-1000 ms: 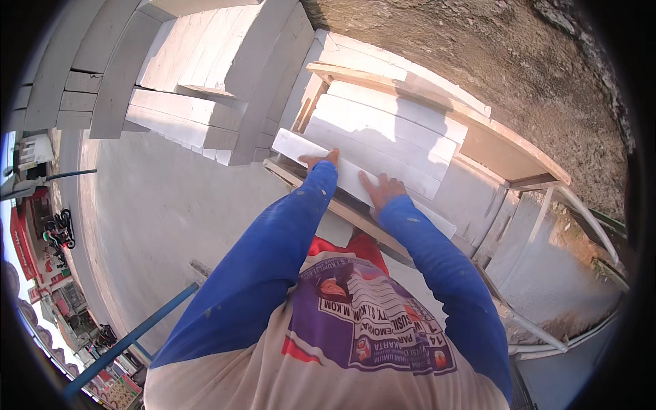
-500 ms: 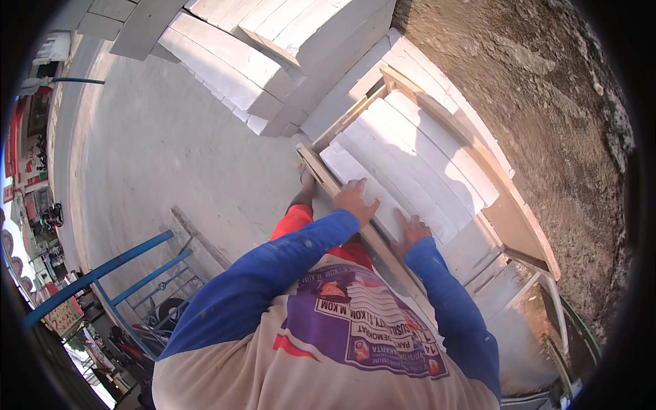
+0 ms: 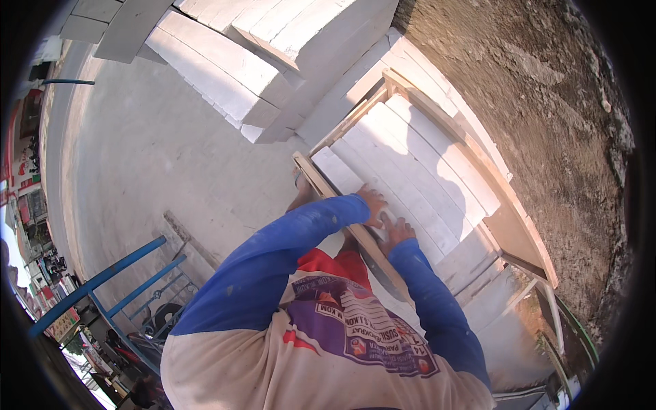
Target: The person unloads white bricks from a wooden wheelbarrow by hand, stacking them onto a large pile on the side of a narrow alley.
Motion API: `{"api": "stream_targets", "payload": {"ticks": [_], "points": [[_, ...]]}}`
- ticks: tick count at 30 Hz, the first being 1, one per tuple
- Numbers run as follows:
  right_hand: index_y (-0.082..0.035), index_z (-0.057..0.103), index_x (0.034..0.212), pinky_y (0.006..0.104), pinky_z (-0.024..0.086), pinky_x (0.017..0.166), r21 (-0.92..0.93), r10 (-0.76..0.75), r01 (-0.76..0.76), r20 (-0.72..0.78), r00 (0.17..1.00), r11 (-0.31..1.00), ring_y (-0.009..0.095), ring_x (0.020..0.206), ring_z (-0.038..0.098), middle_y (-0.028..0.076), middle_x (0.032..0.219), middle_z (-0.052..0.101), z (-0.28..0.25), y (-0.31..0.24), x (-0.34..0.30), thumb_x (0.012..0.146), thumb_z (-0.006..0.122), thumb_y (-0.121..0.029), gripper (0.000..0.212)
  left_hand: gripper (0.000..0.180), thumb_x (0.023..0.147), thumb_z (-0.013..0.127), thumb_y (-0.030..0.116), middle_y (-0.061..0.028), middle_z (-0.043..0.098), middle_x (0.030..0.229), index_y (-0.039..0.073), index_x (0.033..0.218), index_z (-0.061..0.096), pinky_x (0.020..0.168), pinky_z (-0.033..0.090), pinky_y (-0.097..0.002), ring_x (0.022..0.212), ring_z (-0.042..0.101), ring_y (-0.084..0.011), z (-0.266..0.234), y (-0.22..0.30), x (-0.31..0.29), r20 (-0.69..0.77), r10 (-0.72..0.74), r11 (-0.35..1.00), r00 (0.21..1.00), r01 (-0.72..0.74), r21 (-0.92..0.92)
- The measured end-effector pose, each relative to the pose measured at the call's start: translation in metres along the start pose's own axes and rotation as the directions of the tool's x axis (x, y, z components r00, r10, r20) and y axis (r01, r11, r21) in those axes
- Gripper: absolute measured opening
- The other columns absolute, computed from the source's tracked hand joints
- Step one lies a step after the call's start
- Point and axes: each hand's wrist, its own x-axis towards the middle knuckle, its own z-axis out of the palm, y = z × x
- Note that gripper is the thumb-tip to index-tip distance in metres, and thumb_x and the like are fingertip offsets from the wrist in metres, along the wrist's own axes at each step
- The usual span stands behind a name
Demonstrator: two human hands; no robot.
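Pale, brick-like blocks (image 3: 400, 174) lie side by side in a wooden frame (image 3: 509, 205). Along the near side sits a separate white block (image 3: 337, 169), beside the frame's near wooden rail (image 3: 320, 179). My left hand (image 3: 373, 205) rests at this near block's right end, palm down, fingers apart. Close to it, almost touching, my right hand (image 3: 397, 232) lies on the near blocks with its fingers spread. Both forearms reach over the near rail. What lies beneath my palms is hidden.
Tall stacks of white blocks (image 3: 225, 68) stand at the upper left. A rough wall (image 3: 533, 89) rises on the right. Blue metal bars (image 3: 109, 280) and a wooden strip (image 3: 188, 236) are at the left over pale concrete ground (image 3: 164, 150). A street lies beyond.
My left hand has slid right along the near block, and my right hand has shifted slightly left, so the two are closer together. My body leans a little further forward.
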Motion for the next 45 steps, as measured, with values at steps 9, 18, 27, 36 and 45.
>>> {"api": "stream_targets", "payload": {"ticks": [9,18,27,36,45], "points": [[-0.019,0.036,0.145,0.0472,0.046,0.094,0.145,-0.038,0.048,-0.070,0.997,0.988,0.039,0.110,0.056,0.021,0.121,0.052,0.012,0.041,-0.013,0.081,0.068,-0.031,0.072,0.078,0.079,0.055,0.068,-0.0172,0.050,0.139,0.012,0.132,0.056,0.111,0.026,-0.0554,0.130,0.045,-0.0358,0.023,0.000,0.013,0.176,-0.042,0.998,0.983,0.050,-0.039],[-0.003,0.052,0.132,0.0398,0.053,0.081,0.546,0.562,-0.398,-0.169,0.809,0.737,0.029,0.090,0.067,0.020,0.105,0.066,0.057,0.186,-0.127,0.086,0.068,-0.031,0.056,0.063,0.088,0.056,0.052,-0.0224,0.056,0.130,0.001,0.125,0.058,0.109,0.034,-0.0478,0.125,0.051,-0.0344,0.050,-0.018,-0.005,-0.301,-0.234,0.949,0.925,0.150,-0.277],[-0.005,0.054,0.131,0.0406,0.053,0.083,0.718,0.444,-0.087,-0.326,0.834,0.691,0.029,0.093,0.067,0.019,0.106,0.066,0.018,0.103,-0.026,0.089,0.063,-0.037,0.054,0.051,0.095,0.055,0.043,-0.0194,0.067,0.104,-0.003,0.116,0.060,0.076,0.054,-0.0377,0.091,0.066,-0.0278,0.005,-0.106,-0.184,-0.262,-0.958,0.249,0.120,-0.114,-0.962],[-0.013,0.032,0.148,0.0427,0.046,0.094,0.977,0.023,0.187,-0.190,0.982,0.099,0.033,0.108,0.061,0.019,0.130,0.056,-0.090,-0.158,0.148,0.091,0.054,-0.058,0.076,0.088,0.090,0.048,0.063,-0.0295,0.042,0.139,-0.001,0.146,0.029,0.102,0.039,-0.0551,0.127,0.045,-0.0423,-0.093,-0.259,-0.298,0.035,-0.997,0.030,-0.072,-0.737,-0.675],[-0.020,0.026,0.151,0.0537,0.037,0.103,0.752,0.330,0.201,0.023,0.944,-0.627,0.036,0.127,0.046,0.012,0.147,0.040,-0.045,-0.287,0.342,0.083,0.031,-0.083,0.093,0.081,0.093,0.043,0.062,-0.0237,0.032,0.149,0.013,0.152,0.020,0.110,0.029,-0.0514,0.139,0.030,-0.0396,-0.236,-0.367,-0.307,-0.053,-0.999,0.039,0.000,-0.673,-0.738]]}}
